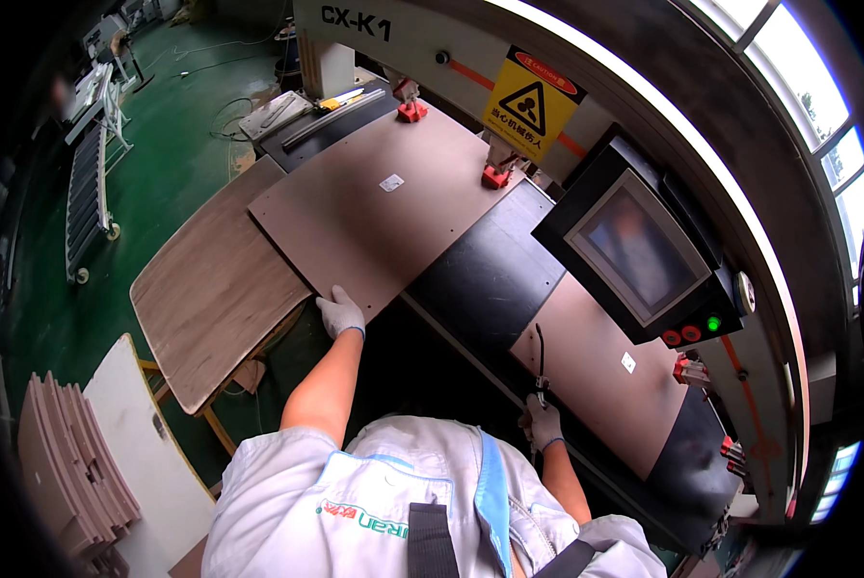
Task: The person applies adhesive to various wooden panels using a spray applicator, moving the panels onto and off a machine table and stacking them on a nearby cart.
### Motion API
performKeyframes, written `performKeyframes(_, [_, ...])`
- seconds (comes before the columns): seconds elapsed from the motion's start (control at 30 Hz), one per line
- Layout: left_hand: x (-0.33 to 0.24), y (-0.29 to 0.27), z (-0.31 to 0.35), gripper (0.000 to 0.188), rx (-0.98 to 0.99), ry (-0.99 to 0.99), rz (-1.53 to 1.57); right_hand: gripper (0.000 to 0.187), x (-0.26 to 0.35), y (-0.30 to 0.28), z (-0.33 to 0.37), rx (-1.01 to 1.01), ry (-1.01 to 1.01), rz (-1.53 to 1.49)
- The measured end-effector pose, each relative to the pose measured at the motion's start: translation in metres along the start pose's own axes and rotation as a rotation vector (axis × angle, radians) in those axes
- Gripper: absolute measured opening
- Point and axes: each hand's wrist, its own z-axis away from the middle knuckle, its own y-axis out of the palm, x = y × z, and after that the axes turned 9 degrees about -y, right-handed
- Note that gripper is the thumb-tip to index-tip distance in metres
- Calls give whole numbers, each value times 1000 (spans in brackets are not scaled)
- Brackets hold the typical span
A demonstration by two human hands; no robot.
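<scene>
My left hand (341,313), in a white glove, is closed on the near edge of a large brown panel (355,207) by its corner. That panel bears a small white label and rests on the machine's black table, its left edge beside a wooden side table. Lower right, my gloved right hand (542,424) is wrapped round an air blow gun (542,383), whose thin curved black nozzle points up over a second brown panel (610,385). This second panel also has a white label and lies on the black table. The fingers under the blow gun are partly hidden.
A machine beam with red-footed clamps (495,176) spans the far side. A control screen (639,249) with a lit green button overhangs the right. The worn wooden side table (225,284) adjoins at left. Stacked brown panels (70,458) and a white board (147,433) stand lower left.
</scene>
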Motion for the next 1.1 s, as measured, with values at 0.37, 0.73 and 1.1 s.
performKeyframes(0.37, [9,5,-6,69,-65,114,-19,51,1,2,-2,-15,-28,29])
performKeyframes(0.73, [61,1,34,65,51,255,-75,48,4,3,-1,-3,-18,-20])
performKeyframes(1.1, [84,11,12,68,203,246,5,64,-2,27,28,239,-267,726])
